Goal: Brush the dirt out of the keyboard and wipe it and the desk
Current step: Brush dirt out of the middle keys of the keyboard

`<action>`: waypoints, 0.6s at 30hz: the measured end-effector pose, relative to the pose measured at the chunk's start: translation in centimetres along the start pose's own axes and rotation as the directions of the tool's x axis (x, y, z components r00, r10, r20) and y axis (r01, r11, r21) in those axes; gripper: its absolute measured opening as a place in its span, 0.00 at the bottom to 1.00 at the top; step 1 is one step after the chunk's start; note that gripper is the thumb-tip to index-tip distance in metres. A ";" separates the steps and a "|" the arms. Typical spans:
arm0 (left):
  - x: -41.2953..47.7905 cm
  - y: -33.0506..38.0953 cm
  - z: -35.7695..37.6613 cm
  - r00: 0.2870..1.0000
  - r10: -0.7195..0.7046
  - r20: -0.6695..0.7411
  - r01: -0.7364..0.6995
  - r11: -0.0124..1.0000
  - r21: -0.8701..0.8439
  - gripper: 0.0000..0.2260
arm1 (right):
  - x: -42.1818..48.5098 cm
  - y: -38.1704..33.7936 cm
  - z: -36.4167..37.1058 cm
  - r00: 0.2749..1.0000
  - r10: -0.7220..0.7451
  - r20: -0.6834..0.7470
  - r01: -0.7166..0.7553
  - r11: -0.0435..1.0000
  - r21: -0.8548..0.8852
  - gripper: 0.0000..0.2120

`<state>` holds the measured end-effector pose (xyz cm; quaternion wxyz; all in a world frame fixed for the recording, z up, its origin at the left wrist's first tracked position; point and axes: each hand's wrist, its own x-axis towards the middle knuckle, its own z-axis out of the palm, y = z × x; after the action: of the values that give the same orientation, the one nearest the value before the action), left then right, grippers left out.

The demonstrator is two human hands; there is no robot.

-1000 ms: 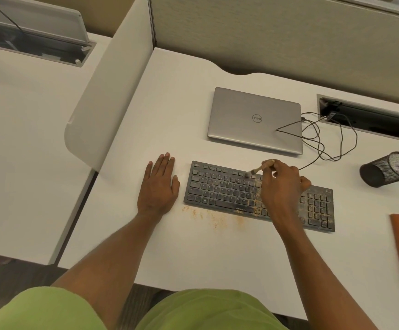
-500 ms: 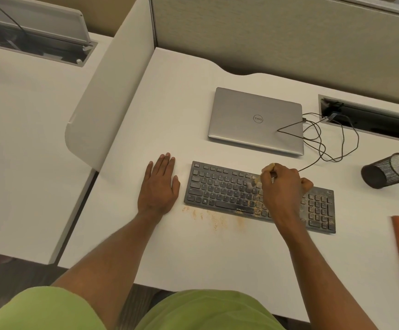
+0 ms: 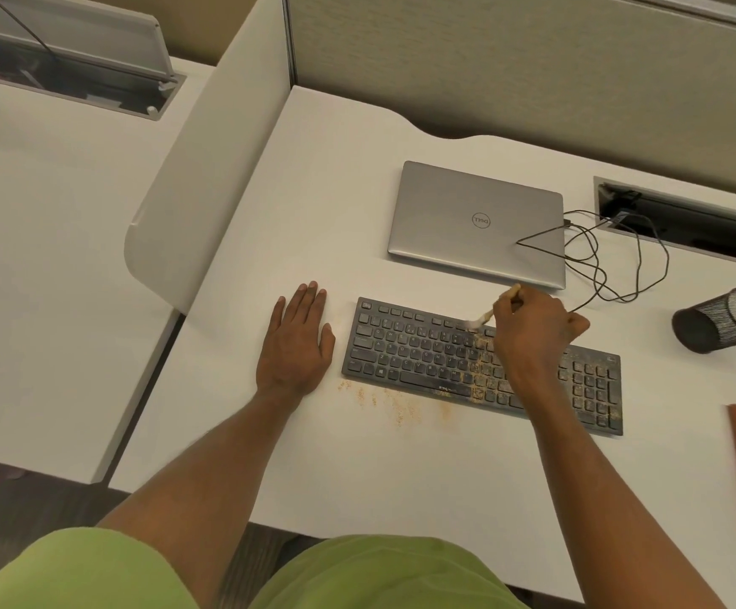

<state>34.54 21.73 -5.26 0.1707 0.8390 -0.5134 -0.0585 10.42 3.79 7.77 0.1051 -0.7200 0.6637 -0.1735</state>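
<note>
keyboard [image 3: 419, 353]: under the right hand [image 3: 533, 331], just right of the left hand [image 3: 298, 345]
brush [image 3: 482, 319]: pinched by right hand, bristles on upper keys
left hand: flat, fingers straight, on counter [image 3: 357, 476]
dirt [image 3: 397, 404]: between both wrists

Black keyboard [image 3: 423, 349], tan dirt [image 3: 397, 406]

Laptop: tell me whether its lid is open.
No, the laptop lies closed flat on the desk, logo facing up.
</note>
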 end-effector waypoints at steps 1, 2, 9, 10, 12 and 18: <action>0.0 0.0 0.0 1.000 -0.001 0.000 0.001 1.000 0.000 0.28 | 0.1 0.0 -0.2 1.000 -0.004 -0.027 0.003 1.000 -0.031 0.18; 0.0 0.0 0.1 1.000 0.001 -0.001 -0.001 1.000 0.002 0.28 | 0.1 -0.1 -0.5 0.999 -0.007 -0.040 0.006 1.000 -0.027 0.17; 0.0 -0.1 0.2 1.000 0.007 -0.006 -0.007 1.000 0.005 0.28 | 0.6 -1.0 -0.4 0.993 0.034 0.114 -0.056 0.978 0.200 0.11; 0.1 -0.1 0.2 1.000 0.007 -0.004 -0.007 1.000 0.004 0.28 | 0.6 -0.8 -0.4 0.992 0.036 0.124 -0.059 0.981 0.184 0.12; 0.1 -0.1 0.2 1.000 0.008 -0.004 -0.008 1.000 0.006 0.28 | 0.5 -0.2 -0.3 0.996 0.035 0.085 -0.043 0.995 0.087 0.17; 0.0 -0.2 0.3 1.000 0.010 -0.009 -0.010 1.000 0.003 0.28 | -0.4 0.0 -0.8 0.999 -0.009 -0.046 0.012 0.998 0.066 0.15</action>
<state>34.61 21.71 -5.59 0.1721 0.8368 -0.5170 -0.0533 10.07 4.22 8.44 0.1127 -0.7154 0.6561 -0.2122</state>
